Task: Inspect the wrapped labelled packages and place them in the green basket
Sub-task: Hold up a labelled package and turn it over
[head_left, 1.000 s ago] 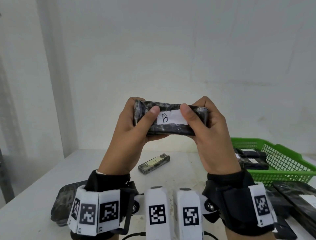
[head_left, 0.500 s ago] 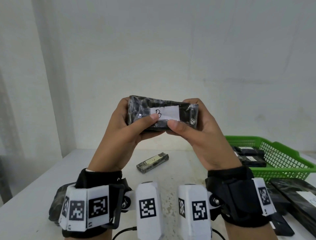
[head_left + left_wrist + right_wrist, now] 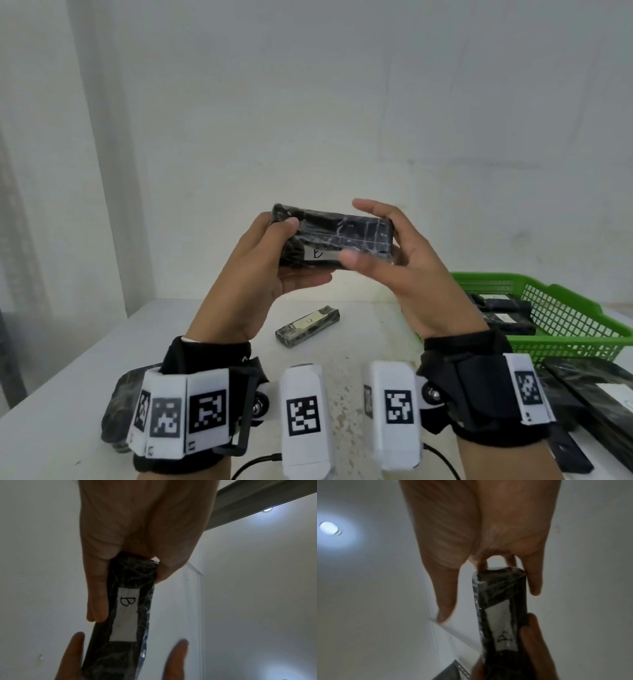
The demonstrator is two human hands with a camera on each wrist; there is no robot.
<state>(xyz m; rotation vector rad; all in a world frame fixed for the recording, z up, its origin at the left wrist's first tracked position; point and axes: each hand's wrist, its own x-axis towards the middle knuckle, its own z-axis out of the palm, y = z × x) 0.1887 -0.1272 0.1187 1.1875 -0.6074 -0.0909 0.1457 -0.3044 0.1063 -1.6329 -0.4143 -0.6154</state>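
Observation:
I hold a black plastic-wrapped package with a white label marked B in front of the wall, above the table. Its label side tilts down towards me. My left hand grips the left end, thumb on top and fingers beneath. At the right end my right hand cups the package with straight, spread fingers. In the right wrist view the thumb stands apart from the package. The left wrist view shows the label on the package. The green basket sits at the right with labelled packages inside.
Another wrapped package lies on the white table below my hands. More dark packages lie in front of the basket at the right edge. A dark bundle shows under my left wrist. The wall stands close behind.
The package has rolled so its label turned from facing me to the lower side. My right thumb came off the label and the right fingers spread. The left hand kept its grip.

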